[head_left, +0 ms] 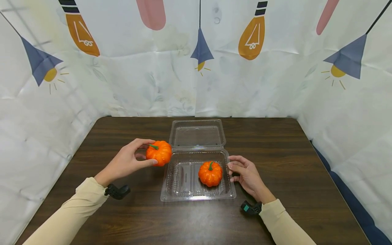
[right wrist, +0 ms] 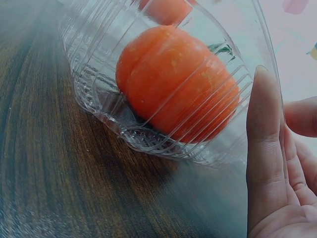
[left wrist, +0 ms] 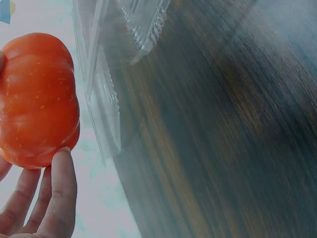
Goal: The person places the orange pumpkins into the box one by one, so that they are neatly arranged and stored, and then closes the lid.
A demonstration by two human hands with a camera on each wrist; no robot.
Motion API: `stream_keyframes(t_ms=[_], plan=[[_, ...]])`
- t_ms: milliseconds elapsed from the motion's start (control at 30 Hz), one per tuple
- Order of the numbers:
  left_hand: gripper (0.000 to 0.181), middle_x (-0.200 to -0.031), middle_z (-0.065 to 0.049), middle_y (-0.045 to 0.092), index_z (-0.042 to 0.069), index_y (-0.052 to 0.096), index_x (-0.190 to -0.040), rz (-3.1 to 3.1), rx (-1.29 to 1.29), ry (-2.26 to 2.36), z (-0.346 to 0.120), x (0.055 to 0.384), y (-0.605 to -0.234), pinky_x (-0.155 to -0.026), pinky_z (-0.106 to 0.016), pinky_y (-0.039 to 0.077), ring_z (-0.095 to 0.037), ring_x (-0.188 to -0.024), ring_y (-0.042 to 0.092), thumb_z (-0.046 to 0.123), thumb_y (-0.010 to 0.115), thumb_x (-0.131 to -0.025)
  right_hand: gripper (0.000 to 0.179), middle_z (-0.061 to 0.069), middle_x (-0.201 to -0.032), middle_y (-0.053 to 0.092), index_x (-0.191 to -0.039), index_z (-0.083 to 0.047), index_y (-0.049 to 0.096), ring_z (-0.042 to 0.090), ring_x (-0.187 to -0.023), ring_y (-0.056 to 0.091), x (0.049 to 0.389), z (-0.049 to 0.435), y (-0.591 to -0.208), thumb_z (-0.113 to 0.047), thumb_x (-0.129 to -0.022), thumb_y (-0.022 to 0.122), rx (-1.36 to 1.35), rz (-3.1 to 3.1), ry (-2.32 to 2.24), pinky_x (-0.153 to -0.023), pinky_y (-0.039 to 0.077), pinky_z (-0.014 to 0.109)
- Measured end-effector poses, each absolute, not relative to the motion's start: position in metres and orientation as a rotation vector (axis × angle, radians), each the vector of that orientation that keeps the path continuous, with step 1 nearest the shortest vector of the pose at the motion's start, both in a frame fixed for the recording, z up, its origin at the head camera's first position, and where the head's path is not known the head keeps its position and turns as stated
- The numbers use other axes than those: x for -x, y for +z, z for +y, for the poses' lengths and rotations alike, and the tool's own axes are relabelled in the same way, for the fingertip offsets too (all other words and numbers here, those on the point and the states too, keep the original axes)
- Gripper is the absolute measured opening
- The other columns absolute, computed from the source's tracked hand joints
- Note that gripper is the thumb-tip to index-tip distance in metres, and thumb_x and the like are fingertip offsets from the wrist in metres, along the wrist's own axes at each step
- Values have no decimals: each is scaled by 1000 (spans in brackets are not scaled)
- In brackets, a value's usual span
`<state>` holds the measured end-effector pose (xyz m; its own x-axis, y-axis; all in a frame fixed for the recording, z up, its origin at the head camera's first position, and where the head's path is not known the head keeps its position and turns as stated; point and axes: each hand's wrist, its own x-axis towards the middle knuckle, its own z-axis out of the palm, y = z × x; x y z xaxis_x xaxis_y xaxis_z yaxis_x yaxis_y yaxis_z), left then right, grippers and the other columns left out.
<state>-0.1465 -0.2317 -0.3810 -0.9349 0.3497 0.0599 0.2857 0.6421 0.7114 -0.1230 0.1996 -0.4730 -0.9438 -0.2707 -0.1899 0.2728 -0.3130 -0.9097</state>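
Note:
My left hand grips a small orange pumpkin with a green stem, between thumb and fingers. It is held at the left edge of a clear plastic clamshell container, whose lid lies folded back. Inside the base, toward the right side, sits a second orange pumpkin, stem up. At the container's right edge my right hand pinches the rim, thumb on one side and fingers on the other, as the right wrist view shows. The left wrist view has the held pumpkin close up.
A dark wood-grain table carries the container near its middle. White printed cloth hangs behind and along both sides. Dark blue material shows beyond the table's right edge.

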Motion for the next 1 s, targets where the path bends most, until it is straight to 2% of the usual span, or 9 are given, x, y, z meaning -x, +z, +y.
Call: stream_keyframes(t_ms=[500,1000], plan=[[67,-133,-5,61,16,59,-140,2735,-625,1211,-214,145,-378,-89,-23,62,-23,-118,64,31,89,-82,25,-8,-92,73,-126,-13,60,8,-72,67,124,200,-473,-7,-103,62,13,1602,-2306,-60,62,24],[67,-131,-3,63,14,61,-137,2657,-731,1235,-193,144,-381,-87,-25,63,-21,-115,65,30,91,-80,26,-8,-92,74,-126,-14,60,8,-71,67,125,200,-476,-7,-102,64,12,1594,-2309,-59,62,24]])
